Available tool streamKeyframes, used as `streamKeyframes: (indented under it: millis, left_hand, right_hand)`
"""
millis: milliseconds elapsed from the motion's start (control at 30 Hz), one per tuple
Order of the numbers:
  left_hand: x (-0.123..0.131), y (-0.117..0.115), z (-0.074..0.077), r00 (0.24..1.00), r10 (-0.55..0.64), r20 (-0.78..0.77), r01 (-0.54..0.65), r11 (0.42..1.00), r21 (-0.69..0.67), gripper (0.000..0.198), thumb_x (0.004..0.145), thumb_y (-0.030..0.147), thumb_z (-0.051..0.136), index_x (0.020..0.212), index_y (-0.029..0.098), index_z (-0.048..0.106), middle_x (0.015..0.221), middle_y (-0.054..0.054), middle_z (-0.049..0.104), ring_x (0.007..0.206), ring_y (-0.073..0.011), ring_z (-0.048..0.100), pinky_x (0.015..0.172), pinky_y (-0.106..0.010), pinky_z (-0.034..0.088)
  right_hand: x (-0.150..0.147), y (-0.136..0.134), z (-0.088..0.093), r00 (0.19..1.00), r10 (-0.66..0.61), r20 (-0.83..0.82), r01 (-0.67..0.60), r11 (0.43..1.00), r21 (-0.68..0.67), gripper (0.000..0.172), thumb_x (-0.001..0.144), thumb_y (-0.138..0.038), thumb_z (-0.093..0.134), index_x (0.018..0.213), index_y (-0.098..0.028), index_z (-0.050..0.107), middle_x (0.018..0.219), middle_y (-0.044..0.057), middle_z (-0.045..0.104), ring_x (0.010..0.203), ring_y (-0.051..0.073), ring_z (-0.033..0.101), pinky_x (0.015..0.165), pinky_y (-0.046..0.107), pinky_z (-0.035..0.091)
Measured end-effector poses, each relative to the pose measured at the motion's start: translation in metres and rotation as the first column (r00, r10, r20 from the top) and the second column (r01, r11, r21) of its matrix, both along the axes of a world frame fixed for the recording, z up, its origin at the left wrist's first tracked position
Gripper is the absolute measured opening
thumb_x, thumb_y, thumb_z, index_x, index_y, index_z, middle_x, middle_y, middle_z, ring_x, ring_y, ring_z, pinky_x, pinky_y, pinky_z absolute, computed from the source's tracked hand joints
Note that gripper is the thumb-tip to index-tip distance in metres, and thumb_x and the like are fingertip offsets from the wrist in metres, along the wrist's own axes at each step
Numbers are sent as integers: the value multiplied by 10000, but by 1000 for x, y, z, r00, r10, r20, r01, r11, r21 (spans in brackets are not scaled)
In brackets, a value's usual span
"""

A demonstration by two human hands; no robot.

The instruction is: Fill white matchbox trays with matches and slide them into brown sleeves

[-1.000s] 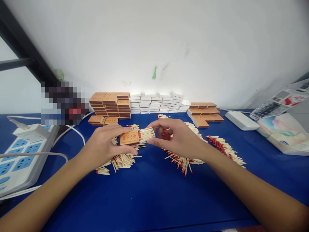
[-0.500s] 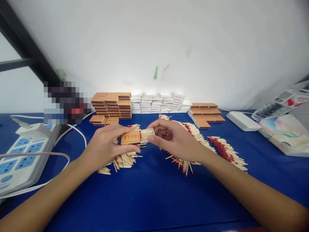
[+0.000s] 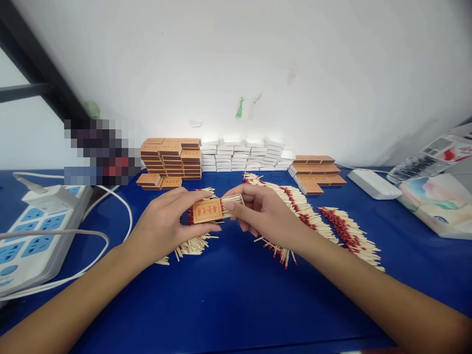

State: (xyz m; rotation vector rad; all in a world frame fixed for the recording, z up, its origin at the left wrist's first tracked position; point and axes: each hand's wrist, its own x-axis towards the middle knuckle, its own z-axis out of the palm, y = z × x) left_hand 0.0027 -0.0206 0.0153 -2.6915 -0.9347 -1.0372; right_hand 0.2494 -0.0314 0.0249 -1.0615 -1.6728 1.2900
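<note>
A matchbox with an orange printed sleeve (image 3: 207, 210) is pinched between the thumb and fingers of my left hand (image 3: 158, 221). Its tray (image 3: 239, 198), filled with matches, sticks out of the sleeve's right end. My right hand (image 3: 263, 211) grips that end, its thumb over the matches and its fingers behind the tray. Red match heads show beside the sleeve's opening. Under the left hand lies a pile of loose matches (image 3: 193, 246), partly hidden. Another large heap of matches (image 3: 295, 199) is behind and beside the right hand.
Orange matchboxes (image 3: 171, 160) are stacked at the back left, beside white trays (image 3: 241, 156) along the wall. More orange boxes (image 3: 317, 172) and a match pile (image 3: 350, 236) lie right. A power strip (image 3: 44, 231) with cables is left; a white device (image 3: 373, 184) and tissue pack (image 3: 437, 204) are right.
Both hands and the matchbox have shifted slightly right in view. The right thumb has come further over the matches, and red heads now show at the sleeve's opening.
</note>
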Motion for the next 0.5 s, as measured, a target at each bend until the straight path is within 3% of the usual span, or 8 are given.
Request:
streamKeyframes:
  millis: [133,300,400,433,500]
  left_hand:
    - [1,0,1,1000,-20,13,19,999,41,459,897,508,782,1225,203,682,954,-60,782,823,-197,696,756,-312,560]
    - [2,-3,2,999,-33,20,31,997,77,431,902,484,786,1216,207,688,916,-49,781,796,-197,693,755,-323,565]
    - [1,-2,0,998,42,50,-47,993,109,440,879,511,801,1178,200,713,956,-59,795,791,-199,709,746,-324,573]
    - [1,-1,0,995,69,74,-78,988,131,438,870,515,810,1158,196,722,964,-61,799,787,-199,717,746,-323,577]
    - [2,-1,-2,988,97,123,-118,978,171,439,858,518,820,1130,185,730,948,-60,804,771,-200,730,738,-323,582]
  right_hand:
    - [-2,-2,-1,1000,4,16,-4,1000,-9,362,903,-519,758,1076,-208,692,725,-25,659,536,99,586,427,212,432]
    - [-8,-6,-3,1000,20,5,-20,999,-31,441,925,-570,713,1177,-210,671,735,-13,665,571,128,610,445,236,470]
    - [-12,-13,-4,995,-102,-5,102,995,9,609,996,-643,568,1433,-218,581,1182,110,737,903,198,727,704,331,619]
    - [-13,-17,-4,986,-164,-10,164,986,12,678,1017,-670,505,1543,-243,490,1387,131,668,1083,232,715,858,391,627]
    - [-15,-26,-5,980,-198,9,198,980,-12,772,1035,-722,392,1676,-303,294,1671,100,431,1422,288,542,1159,510,483]
